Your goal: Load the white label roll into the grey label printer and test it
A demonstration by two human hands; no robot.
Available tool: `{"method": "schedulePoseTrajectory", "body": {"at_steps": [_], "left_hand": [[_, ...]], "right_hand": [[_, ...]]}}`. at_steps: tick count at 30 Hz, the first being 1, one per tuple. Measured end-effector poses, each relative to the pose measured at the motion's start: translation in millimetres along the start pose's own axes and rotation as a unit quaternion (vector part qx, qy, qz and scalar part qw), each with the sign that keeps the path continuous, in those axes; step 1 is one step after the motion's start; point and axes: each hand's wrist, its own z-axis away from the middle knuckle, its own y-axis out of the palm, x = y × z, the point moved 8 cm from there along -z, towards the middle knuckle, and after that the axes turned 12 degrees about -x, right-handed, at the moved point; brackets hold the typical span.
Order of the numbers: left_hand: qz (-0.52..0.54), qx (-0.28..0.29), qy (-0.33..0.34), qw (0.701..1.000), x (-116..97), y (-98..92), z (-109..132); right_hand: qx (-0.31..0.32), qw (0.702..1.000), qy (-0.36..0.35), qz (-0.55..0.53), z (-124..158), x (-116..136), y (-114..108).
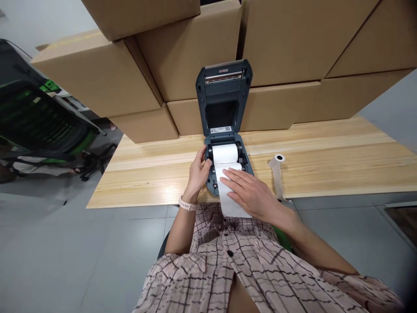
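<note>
While the lid of the grey label printer [224,104] stood upright at the centre of the frame, both hands worked at its open bay just below. The left hand [197,171] came up from the lower middle, forearm nearly vertical and the wrist, banded by a pale watch [188,204], bent slightly toward the machine. Its thumb pointed up beside the left end of the white paper roll [224,153], and its fingers were curled narrowly against the bay's left edge; whether they pinched a part there could not be told. The right hand [250,193] reached in from the lower right, forearm slanting up and leftward. It lay palm down, with fingers straight and spread a little. They rested flat on the paper strip [228,204], which ran from the roll over the printer's front edge and down toward the checked shirt [228,269]. The roll itself sat crosswise in the bay. The printer sat at the near edge of a light wooden table [325,161]. Just right of the printer, an empty core [279,158] stood on end with a pale strip trailing toward the table's edge. Cardboard boxes [293,43] were stacked across the top of the frame behind the printer, and a black-and-green chair [35,117] stood at the left.
</note>
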Motion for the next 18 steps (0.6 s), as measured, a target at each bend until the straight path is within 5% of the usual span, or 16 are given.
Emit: {"method": "schedulePoseTrajectory", "body": {"at_steps": [7,12,15,18], "left_hand": [[0.032,0.001,-0.015,0.999,3,2.4,-1],[0.066,-0.006,-0.059,0.996,1,6.9,25],[0.056,0.007,-0.090,0.994,-3,7.5,51],[0.069,0.023,-0.120,0.990,-4,5.7,67]], "right_hand": [[0.003,1.000,0.016,-0.022,-1,0,1],[-0.001,0.997,0.037,-0.073,3,-2,-2],[-0.014,0.986,0.031,-0.166,-6,-16,-29],[-0.149,0.965,0.100,-0.193,-41,-69,-75]]}}
